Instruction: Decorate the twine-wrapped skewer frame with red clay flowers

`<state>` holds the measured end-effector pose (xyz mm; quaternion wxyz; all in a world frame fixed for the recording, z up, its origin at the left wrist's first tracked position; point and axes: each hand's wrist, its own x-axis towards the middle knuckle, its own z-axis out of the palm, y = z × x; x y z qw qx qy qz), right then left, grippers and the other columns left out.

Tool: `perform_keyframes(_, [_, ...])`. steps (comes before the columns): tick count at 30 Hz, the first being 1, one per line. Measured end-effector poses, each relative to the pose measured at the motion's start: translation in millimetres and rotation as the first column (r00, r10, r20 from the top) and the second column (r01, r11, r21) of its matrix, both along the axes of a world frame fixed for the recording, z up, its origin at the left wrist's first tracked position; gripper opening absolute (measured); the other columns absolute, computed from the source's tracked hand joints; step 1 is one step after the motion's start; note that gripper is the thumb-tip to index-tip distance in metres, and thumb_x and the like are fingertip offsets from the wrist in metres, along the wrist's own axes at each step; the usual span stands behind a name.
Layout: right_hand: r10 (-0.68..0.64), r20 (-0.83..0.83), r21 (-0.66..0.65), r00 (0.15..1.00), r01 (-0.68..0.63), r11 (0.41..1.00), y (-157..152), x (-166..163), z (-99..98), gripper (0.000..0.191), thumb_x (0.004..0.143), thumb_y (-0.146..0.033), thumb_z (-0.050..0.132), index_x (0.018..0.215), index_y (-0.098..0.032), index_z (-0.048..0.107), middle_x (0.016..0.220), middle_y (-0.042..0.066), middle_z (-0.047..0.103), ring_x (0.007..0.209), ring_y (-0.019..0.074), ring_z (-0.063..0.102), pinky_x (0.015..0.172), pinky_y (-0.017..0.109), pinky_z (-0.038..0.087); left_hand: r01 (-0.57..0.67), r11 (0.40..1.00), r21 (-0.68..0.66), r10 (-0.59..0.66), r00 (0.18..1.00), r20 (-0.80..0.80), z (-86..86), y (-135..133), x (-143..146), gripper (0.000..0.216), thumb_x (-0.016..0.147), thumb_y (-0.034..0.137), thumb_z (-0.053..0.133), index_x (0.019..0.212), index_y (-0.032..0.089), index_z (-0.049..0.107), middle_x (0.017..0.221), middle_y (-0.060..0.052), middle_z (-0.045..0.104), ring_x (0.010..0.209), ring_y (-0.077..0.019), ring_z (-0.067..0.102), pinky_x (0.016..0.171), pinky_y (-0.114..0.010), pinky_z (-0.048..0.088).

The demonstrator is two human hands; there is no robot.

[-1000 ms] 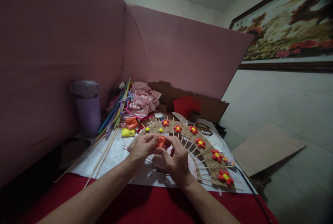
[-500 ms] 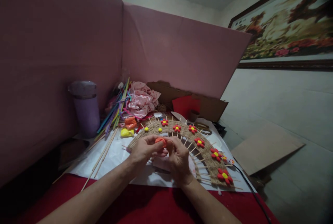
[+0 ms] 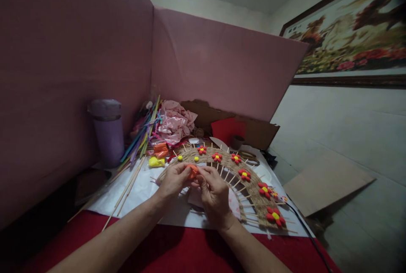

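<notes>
My left hand [image 3: 173, 180] and my right hand [image 3: 215, 192] meet in front of me, fingers pinched together on a small lump of orange clay [image 3: 192, 170]. Just beyond them lies a woven twine arch [image 3: 253, 188] with wooden sticks poking out of it. Several red clay flowers with yellow centres [image 3: 244, 174] sit along the arch, and two small yellow balls [image 3: 179, 158] rest at its left end. The arch lies on white paper [image 3: 142, 184] over a red table cover [image 3: 177, 252].
A purple tumbler [image 3: 108, 131] stands at the left by the pink partition [image 3: 79, 74]. Coloured straws and wooden sticks [image 3: 139, 142], a pink crumpled bag [image 3: 174, 122], orange and yellow clay packs [image 3: 157, 154] and cardboard pieces [image 3: 253, 131] crowd the back. A black cable [image 3: 304, 226] runs off the right edge.
Both hands have stayed together over the arch, turning and squeezing the orange clay; the lump has shifted slightly left and up between the fingers.
</notes>
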<state>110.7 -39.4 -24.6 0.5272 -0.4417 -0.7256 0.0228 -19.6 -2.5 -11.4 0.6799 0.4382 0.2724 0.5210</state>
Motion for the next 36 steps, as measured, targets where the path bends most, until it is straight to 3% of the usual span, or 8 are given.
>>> perform_keyframes(4, [0.036, 0.023, 0.004, 0.999, -0.037, 0.999, -2.0, -0.6, 3.0, 0.029, 0.089, -0.025, 0.045, 0.114, -0.024, 0.061, 0.107, 0.008, 0.057, 0.099, 0.0202, 0.055, 0.084, 0.033, 0.047, -0.030, 0.999, 0.037, 0.032, 0.998, -0.050, 1.2, -1.0, 0.1, 0.041, 0.058, 0.037, 0.077, 0.086, 0.010, 0.062, 0.069, -0.002, 0.064, 0.057, -0.0102, 0.058, 0.053, -0.021, 0.047])
perform_keyframes(10, [0.014, -0.170, 0.043, 0.985, -0.007, 0.999, -3.7, -0.8, 8.4, 0.025, 0.091, -0.023, 0.040, 0.099, -0.020, 0.063, 0.095, 0.007, 0.059, 0.091, 0.0179, 0.057, 0.079, 0.031, 0.047, 0.010, 0.999, 0.042, -0.005, 0.993, -0.116, 4.3, -3.1, 0.1, 0.027, 0.061, 0.031, 0.074, 0.071, 0.011, 0.060, 0.064, -0.001, 0.062, 0.049, -0.0076, 0.053, 0.047, -0.020, 0.042])
perform_keyframes(15, [0.021, -0.125, 0.033, 0.992, -0.017, 0.999, -5.3, -0.4, 8.5, 0.026, 0.091, -0.022, 0.040, 0.098, -0.021, 0.065, 0.095, 0.007, 0.058, 0.092, 0.0181, 0.057, 0.079, 0.031, 0.047, 0.071, 0.997, 0.016, -0.069, 0.991, -0.112, 5.4, -4.2, -0.7, 0.029, 0.060, 0.030, 0.074, 0.078, 0.011, 0.062, 0.068, -0.002, 0.065, 0.052, -0.0126, 0.060, 0.053, -0.026, 0.050])
perform_keyframes(24, [0.004, -0.130, 0.048, 0.991, 0.003, 0.999, -0.8, -1.2, 4.8, 0.023, 0.091, -0.024, 0.042, 0.101, -0.021, 0.063, 0.101, 0.008, 0.057, 0.095, 0.0187, 0.055, 0.082, 0.033, 0.046, 0.152, 0.988, 0.016, -0.152, 0.988, -0.005, 4.8, -7.0, 0.7, 0.033, 0.070, 0.040, 0.068, 0.079, 0.009, 0.064, 0.068, -0.004, 0.064, 0.059, -0.0115, 0.061, 0.056, -0.022, 0.052])
perform_keyframes(30, [-0.011, -0.122, 0.049, 0.992, 0.017, 0.999, -3.3, -1.8, 5.2, 0.023, 0.091, -0.024, 0.041, 0.099, -0.021, 0.063, 0.099, 0.007, 0.058, 0.095, 0.0185, 0.055, 0.083, 0.034, 0.045, 0.150, 0.988, -0.021, -0.149, 0.988, 0.025, 7.8, -4.3, -6.0, 0.030, 0.066, 0.022, 0.073, 0.091, 0.008, 0.065, 0.076, -0.009, 0.068, 0.061, -0.0145, 0.064, 0.062, -0.026, 0.053])
perform_keyframes(36, [-0.018, -0.108, 0.027, 0.994, 0.022, 0.999, -1.9, -2.2, 5.5, 0.018, 0.090, -0.024, 0.045, 0.096, -0.020, 0.062, 0.098, 0.007, 0.057, 0.093, 0.0184, 0.055, 0.082, 0.033, 0.045, 0.133, 0.990, 0.047, -0.132, 0.991, -0.020, 2.7, -1.3, -4.3, 0.032, 0.065, 0.024, 0.074, 0.092, 0.010, 0.063, 0.074, -0.007, 0.068, 0.058, -0.0146, 0.063, 0.058, -0.028, 0.053])
